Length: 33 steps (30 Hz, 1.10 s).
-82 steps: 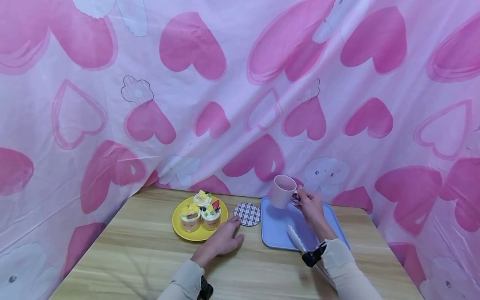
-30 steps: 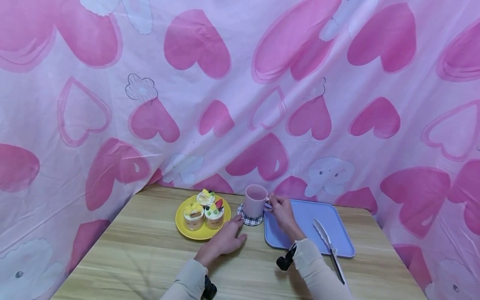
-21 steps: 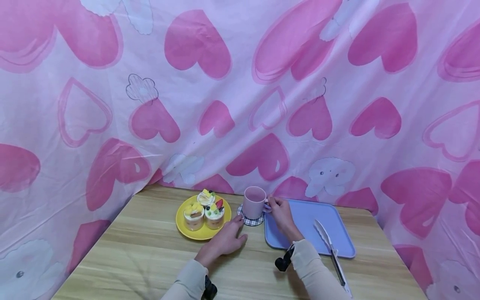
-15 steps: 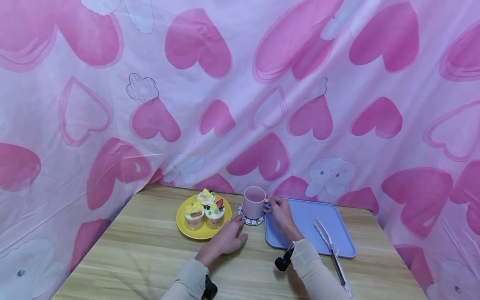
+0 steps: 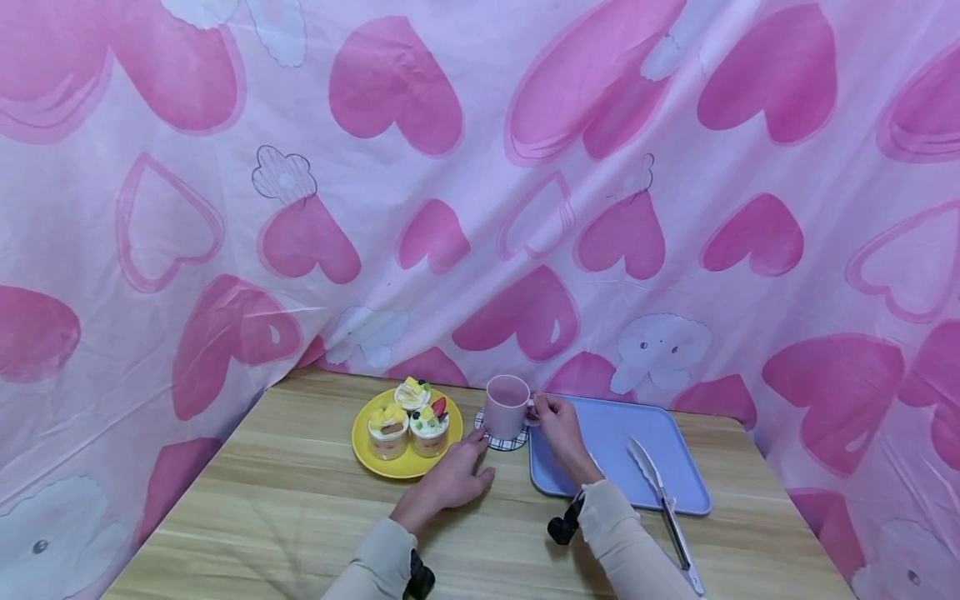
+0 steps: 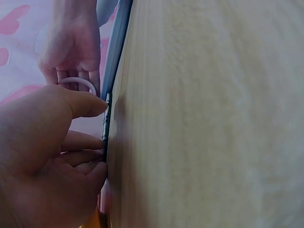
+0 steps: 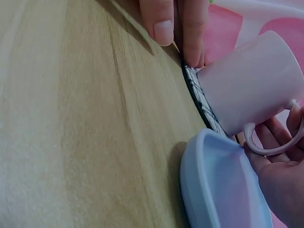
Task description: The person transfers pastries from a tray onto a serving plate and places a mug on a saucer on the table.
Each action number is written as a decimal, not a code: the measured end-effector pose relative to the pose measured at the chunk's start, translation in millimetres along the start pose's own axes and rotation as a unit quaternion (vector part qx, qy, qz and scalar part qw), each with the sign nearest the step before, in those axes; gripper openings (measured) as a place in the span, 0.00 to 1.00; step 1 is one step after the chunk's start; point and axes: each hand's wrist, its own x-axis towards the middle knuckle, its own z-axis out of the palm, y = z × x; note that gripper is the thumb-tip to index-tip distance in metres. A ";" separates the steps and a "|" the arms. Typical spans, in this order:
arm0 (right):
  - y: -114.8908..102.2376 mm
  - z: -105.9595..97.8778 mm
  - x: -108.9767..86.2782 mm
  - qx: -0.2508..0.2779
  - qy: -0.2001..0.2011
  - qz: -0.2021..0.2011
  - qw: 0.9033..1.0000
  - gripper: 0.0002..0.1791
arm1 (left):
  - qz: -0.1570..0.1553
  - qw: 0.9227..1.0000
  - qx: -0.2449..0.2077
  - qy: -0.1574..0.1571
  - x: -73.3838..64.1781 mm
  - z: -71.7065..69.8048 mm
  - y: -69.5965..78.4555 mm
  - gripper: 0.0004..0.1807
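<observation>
A pink mug [image 5: 506,408] stands upright on a round checked coaster [image 5: 512,444]. My right hand [image 5: 561,429] holds the mug by its handle [image 7: 275,147], fingers passed through the loop. My left hand [image 5: 453,473] rests low on the table, its index fingertip on the near left edge of the coaster, the thumb set apart over the wood. In the right wrist view the left fingertips [image 7: 194,50] touch the coaster's rim close beside the mug's base. Most of the coaster is hidden beneath the mug.
On the left a yellow plate [image 5: 367,462] bears three dessert cups [image 5: 388,433] topped with fruit. A blue tray [image 5: 607,425] lies to the right, with tongs [image 5: 667,508] across its right side and near edge. A pink heart-patterned cloth [image 5: 480,167] hangs behind the wooden table [image 5: 262,492].
My right hand has carried the mug left from over the tray and down onto the coaster, then nudged it slightly left. The left hand has stayed by the coaster.
</observation>
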 end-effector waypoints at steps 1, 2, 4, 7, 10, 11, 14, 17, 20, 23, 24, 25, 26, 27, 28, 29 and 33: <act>0.4 -0.3 -0.1 -0.007 0.002 -0.003 1.000 0.24 | 0.003 1.000 0.002 0.001 0.0 0.1 0.5 0.33; 0.7 -0.8 -0.3 -0.010 0.003 -0.004 1.000 0.24 | 0.002 1.000 0.004 0.000 -0.1 0.2 0.9 0.33; 1.2 -2.0 -0.7 -0.015 0.001 -0.006 1.000 0.26 | -0.001 1.000 0.003 -0.001 -0.3 0.5 1.5 0.34; 1.4 -3.5 -1.3 -0.025 -0.002 -0.006 1.000 0.26 | -0.005 1.000 0.001 -0.002 -0.5 0.8 1.8 0.34; 1.6 -4.6 -1.7 -0.035 -0.008 -0.005 0.999 0.25 | -0.010 1.000 0.000 -0.004 -0.7 1.0 1.3 0.34; 1.7 -5.1 -1.6 -0.038 -0.011 -0.005 0.999 0.25 | -0.010 1.000 0.001 -0.005 -0.7 1.1 1.0 0.34; 1.1 -8.1 -1.6 -0.063 -0.016 -0.006 0.998 0.25 | -0.011 1.000 0.004 -0.010 -0.6 0.8 0.6 0.34; -1.0 -11.3 -0.9 -0.105 -0.021 -0.017 0.994 0.26 | -0.013 1.000 0.012 -0.019 0.2 -0.3 0.4 0.35; -4.3 -13.5 0.4 -0.155 -0.028 -0.042 0.987 0.24 | -0.017 0.999 0.030 -0.032 2.1 -2.2 0.2 0.36; -8.0 -15.0 1.4 -0.192 -0.040 -0.054 0.979 0.23 | -0.016 0.998 0.050 -0.040 3.3 -5.9 1.2 0.36; -9.3 -15.5 1.2 -0.200 -0.045 -0.055 0.977 0.23 | -0.014 0.998 0.054 -0.042 3.2 -7.3 1.6 0.36; -10.6 -16.0 0.8 -0.208 -0.048 -0.053 0.976 0.22 | -0.011 0.997 0.058 -0.043 2.9 -8.7 2.1 0.36; -11.8 -16.6 0.1 -0.214 -0.052 -0.051 0.974 0.22 | -0.007 0.997 0.061 -0.043 2.4 -10.1 2.5 0.36; -12.9 -17.2 -0.5 -0.221 -0.054 -0.050 0.972 0.21 | -0.004 0.997 0.064 -0.042 2.0 -11.4 3.0 0.36; -14.1 -18.0 -1.3 -0.226 -0.057 -0.050 0.971 0.20 | -0.001 0.997 0.063 -0.042 1.6 -12.8 3.4 0.36; -15.0 -18.9 -2.2 -0.232 -0.059 -0.053 0.970 0.19 | 0.002 0.997 0.063 -0.040 1.3 -14.2 3.8 0.36; -16.7 -24.0 -5.9 -0.245 -0.079 -0.082 0.963 0.14 | 0.003 0.999 0.035 -0.039 0.4 -22.8 4.8 0.32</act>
